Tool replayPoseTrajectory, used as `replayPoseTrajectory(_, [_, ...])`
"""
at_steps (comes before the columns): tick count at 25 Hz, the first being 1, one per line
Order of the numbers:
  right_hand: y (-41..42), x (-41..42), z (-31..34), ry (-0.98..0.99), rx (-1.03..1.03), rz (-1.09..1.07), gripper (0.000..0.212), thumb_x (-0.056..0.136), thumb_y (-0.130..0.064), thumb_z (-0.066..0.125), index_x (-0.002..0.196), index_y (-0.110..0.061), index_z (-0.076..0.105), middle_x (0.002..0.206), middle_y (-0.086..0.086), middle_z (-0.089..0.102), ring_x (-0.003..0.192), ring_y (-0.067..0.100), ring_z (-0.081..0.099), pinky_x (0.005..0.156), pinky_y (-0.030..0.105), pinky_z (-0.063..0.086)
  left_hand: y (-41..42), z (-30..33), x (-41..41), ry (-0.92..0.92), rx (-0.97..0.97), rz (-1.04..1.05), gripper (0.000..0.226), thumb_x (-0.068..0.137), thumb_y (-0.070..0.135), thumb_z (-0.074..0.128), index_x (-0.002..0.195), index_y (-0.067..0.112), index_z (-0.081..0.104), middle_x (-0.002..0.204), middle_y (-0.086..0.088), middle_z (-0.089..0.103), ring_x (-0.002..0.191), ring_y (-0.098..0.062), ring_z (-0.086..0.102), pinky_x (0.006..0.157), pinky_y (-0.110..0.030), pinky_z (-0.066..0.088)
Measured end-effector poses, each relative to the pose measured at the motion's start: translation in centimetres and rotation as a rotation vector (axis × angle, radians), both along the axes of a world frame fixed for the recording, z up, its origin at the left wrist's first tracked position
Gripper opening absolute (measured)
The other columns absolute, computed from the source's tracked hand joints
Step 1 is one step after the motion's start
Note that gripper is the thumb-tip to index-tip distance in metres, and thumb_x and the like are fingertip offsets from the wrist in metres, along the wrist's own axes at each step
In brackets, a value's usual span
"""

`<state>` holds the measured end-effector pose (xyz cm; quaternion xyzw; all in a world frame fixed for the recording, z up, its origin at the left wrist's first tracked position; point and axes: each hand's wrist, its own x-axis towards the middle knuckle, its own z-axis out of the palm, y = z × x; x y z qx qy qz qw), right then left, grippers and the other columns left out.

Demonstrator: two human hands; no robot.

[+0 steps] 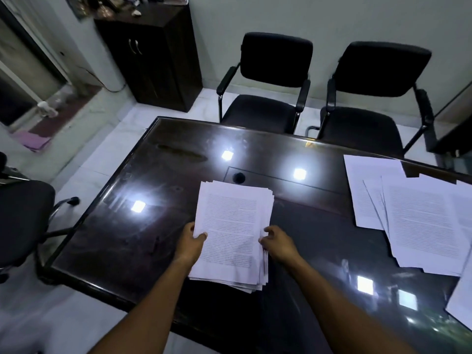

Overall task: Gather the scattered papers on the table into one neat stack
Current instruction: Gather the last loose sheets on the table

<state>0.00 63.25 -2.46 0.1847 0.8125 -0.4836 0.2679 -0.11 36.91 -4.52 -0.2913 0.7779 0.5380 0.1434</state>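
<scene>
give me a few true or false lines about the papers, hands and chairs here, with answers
1. Both hands hold the stack. True: left hand and right hand grip its sides.
2. All papers are gathered. False: loose sheets lie at the table's right.
3. Two black chairs stand beyond the table. True.
4. The stack's edges are flush. False: its sheets are fanned unevenly.
5. The top sheet is blank. False: it carries printed text.

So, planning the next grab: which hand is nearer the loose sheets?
Right. The right hand grips the stack's right edge, facing the loose sheets; the left hand grips its far edge.
</scene>
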Motion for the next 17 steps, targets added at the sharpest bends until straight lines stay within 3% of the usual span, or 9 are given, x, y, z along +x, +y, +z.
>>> replayPoseTrajectory(3, [2.2,0.4,0.1,0.02,0.048,-0.031,0.032,0.092,-0.024,0.069,0.122,-0.018,0.061,0.118,0.004,0.07,0.102,0.02,0.069,0.089,0.036,0.056,0.9,0.9,-0.3,0.039,-0.026,0.027,0.047,0.092,0.012,0.066,0.136,0.012,0.049,0.132,-0.01,0.063,0.114,-0.028,0.063,0.102,-0.047,0.051])
replayPoseTrajectory(7, [6.0,1.1,1.8,0.053,0.07,-0.151,0.03,0.091,-0.025,0.071,0.12,-0.019,0.063,0.1,0.003,0.072,0.092,0.022,0.071,0.082,0.038,0.058,4.8,4.2,-0.7,0.081,-0.099,-0.018,0.057,0.097,0.023,0.064,0.149,0.015,0.04,0.151,-0.007,0.048,0.134,-0.029,0.05,0.112,-0.046,0.043])
replayPoseTrajectory(10, [10.2,2.3,3.1,0.081,0.08,-0.242,0.029,0.091,-0.024,0.071,0.119,-0.017,0.064,0.091,0.001,0.072,0.094,0.027,0.072,0.09,0.045,0.057,9.6,5.8,-0.9,0.1,-0.086,-0.13,0.056,0.099,0.027,0.062,0.149,0.018,0.039,0.155,-0.002,0.045,0.139,-0.027,0.046,0.112,-0.04,0.04])
replayPoseTrajectory(17, [24.2,7.5,5.3,0.145,0.131,-0.467,0.034,0.089,-0.033,0.071,0.121,-0.023,0.063,0.118,0.003,0.071,0.107,0.025,0.069,0.097,0.046,0.054,25.2,6.3,-1.6,0.091,0.055,-0.426,0.051,0.098,0.028,0.064,0.144,0.017,0.045,0.15,-0.006,0.05,0.133,-0.026,0.051,0.104,-0.036,0.044])
